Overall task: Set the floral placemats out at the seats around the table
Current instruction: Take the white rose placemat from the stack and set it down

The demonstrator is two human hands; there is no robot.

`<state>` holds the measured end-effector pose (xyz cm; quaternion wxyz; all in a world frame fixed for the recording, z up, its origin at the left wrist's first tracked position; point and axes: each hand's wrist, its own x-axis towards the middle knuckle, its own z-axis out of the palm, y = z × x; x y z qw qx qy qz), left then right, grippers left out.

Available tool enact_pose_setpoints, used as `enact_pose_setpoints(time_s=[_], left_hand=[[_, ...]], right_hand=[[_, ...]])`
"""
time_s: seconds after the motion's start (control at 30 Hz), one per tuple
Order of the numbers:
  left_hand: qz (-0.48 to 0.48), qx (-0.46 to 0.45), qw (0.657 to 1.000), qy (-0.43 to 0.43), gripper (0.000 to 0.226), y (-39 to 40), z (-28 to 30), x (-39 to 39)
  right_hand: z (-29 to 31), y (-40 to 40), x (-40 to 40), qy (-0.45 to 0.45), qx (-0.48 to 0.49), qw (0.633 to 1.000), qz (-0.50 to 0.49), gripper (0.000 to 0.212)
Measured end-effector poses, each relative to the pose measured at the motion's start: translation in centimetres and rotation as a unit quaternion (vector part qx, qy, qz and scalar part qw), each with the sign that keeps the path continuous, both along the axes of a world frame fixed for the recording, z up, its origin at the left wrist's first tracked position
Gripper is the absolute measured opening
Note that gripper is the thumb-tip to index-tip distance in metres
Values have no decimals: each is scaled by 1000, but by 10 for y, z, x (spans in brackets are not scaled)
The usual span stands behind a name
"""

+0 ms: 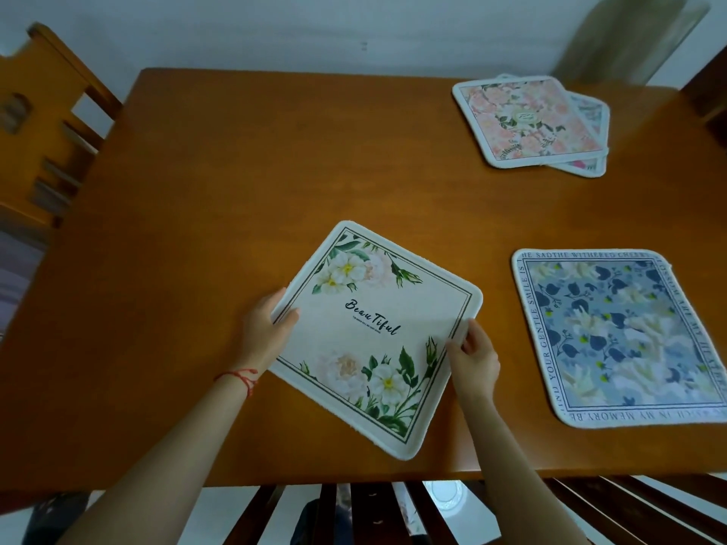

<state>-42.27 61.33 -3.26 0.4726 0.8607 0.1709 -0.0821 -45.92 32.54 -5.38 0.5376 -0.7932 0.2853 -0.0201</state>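
Note:
A white placemat [377,336] with white flowers and the word "Beautiful" lies turned at an angle near the table's front edge. My left hand [267,328] grips its left edge, thumb on top. At the mat's right corner, my right hand [474,357] pinches the edge. A blue floral placemat [625,340] lies flat at the front right. At the back right, a pink floral placemat [527,120] lies on top of another placemat [590,112], of which only the edge shows.
The wooden table [236,171] runs up to a white wall at the back. A wooden chair [43,123] stands at the left end. Dark chair slats [326,513] show below the front edge, and another chair back [708,92] stands at the far right.

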Motion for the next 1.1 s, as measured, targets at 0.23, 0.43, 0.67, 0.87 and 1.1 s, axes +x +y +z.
enact_pose_setpoints(time_s=[0.23,0.43,0.67,0.87,1.1], left_hand=[[79,-58,995,13,49,-7,-1,-42],[134,-94,986,5,46,-19,-3,-65],[152,-103,983,6,47,-13,-6,-62],[144,-131,981,-6,44,-20,2,-51],[154,-142,978,-6,45,-28,4,-61]], right_hand=[[15,-12,39,-26,-20,996,84,30],[12,-12,65,-28,-18,992,122,33],[10,-16,55,-39,-25,990,131,27],[3,-15,8,-56,-44,992,101,27],[-7,-14,-1,-23,-35,996,81,39]])
